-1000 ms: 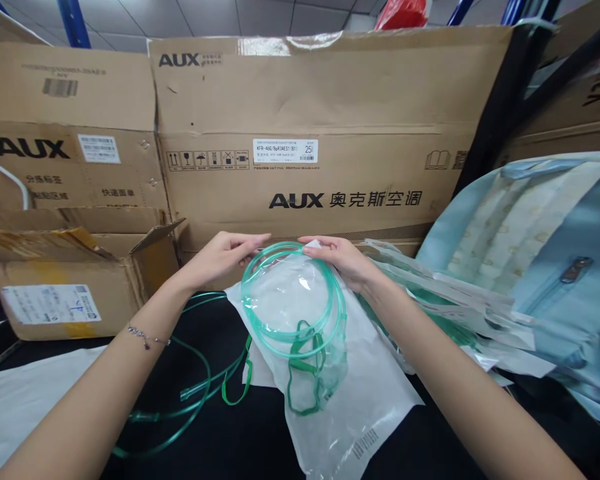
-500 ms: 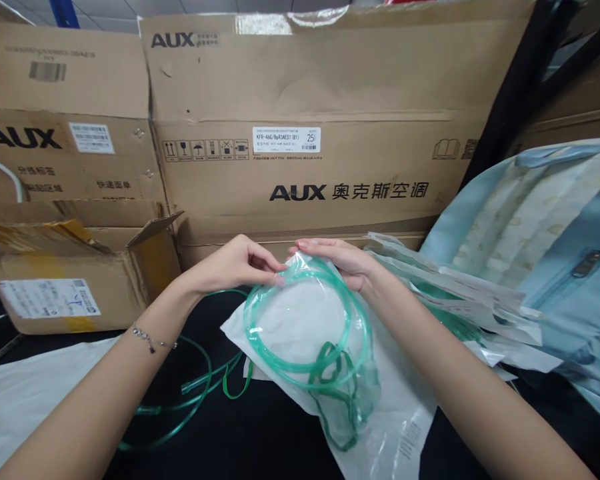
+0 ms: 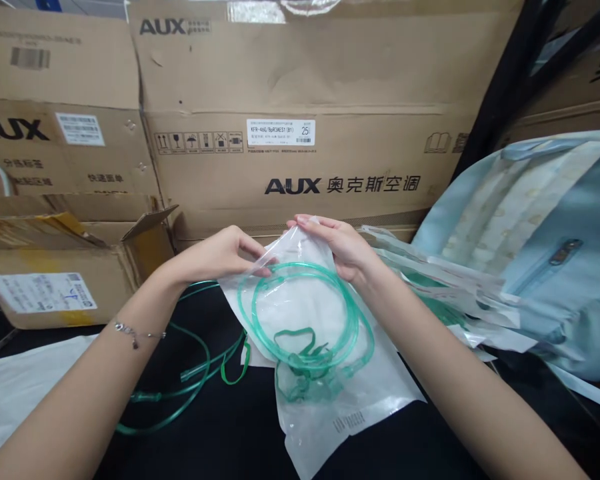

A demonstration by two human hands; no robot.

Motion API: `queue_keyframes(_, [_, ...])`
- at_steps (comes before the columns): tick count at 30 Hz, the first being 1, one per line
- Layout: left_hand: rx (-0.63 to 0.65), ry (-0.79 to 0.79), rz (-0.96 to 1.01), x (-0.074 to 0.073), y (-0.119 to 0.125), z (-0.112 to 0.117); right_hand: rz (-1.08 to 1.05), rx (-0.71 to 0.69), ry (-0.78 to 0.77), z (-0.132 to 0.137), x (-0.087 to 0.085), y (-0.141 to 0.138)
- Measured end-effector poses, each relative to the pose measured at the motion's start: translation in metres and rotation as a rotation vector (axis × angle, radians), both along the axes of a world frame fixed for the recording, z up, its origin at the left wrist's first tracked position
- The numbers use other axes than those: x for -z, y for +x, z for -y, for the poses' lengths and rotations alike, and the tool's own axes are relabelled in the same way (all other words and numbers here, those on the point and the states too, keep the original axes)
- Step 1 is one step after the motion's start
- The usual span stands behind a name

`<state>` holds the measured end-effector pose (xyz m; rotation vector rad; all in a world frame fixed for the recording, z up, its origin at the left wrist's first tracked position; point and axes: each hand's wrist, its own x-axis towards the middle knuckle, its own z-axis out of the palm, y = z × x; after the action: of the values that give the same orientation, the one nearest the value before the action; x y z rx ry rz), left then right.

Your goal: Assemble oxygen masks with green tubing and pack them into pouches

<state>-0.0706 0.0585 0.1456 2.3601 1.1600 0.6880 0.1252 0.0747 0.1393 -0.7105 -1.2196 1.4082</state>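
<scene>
A clear-fronted, white-backed pouch [image 3: 330, 427] hangs tilted between my hands over the black surface. Inside lies a coil of green oxygen tubing [image 3: 353, 313], with a green oxygen mask [image 3: 305, 383] and its strap below it. My right hand [image 3: 337, 243] pinches the pouch's top edge. My left hand [image 3: 235, 253] has its fingertips under the clear film at the upper left, closed on the coil's top; the film partly veils them. Left of the pouch, loose green tubing [image 3: 205, 373] and a green strap [image 3: 237, 377] lie on the black surface.
Several packed pouches [image 3: 445, 293] are piled at the right, beside a light blue backpack [image 3: 545, 267]. An opened carton [image 3: 115, 280] stands at the left, with white sheeting [image 3: 35, 380] before it. Large cardboard boxes [image 3: 290, 80] form a wall behind.
The pouch's top edge has risen clear of the coil, held by my right hand. The mask and strap now sit further left and the pouch's lower end has swung left.
</scene>
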Motion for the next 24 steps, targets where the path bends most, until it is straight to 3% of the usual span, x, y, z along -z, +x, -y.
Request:
queue_keyframes(3, [0.002, -0.036, 0.044, 0.004, 0.002, -0.003, -0.018, 0.035, -0.006, 0.002, 0.001, -0.006])
queue_keyframes(12, [0.195, -0.154, 0.022, 0.018, 0.012, -0.007, 0.061, -0.032, 0.027, -0.004, 0.003, 0.003])
queue_keyframes(18, [-0.067, 0.131, 0.32, 0.001, -0.007, -0.003, -0.046, 0.104, 0.06, -0.013, -0.002, 0.013])
queue_keyframes(21, [-0.099, 0.097, 0.231, -0.003, -0.013, -0.003, -0.062, 0.107, 0.078, -0.015, -0.002, 0.013])
queue_keyframes(24, [-0.126, 0.014, 0.147, 0.0, -0.013, -0.007, -0.003, 0.005, 0.06, -0.016, 0.002, 0.013])
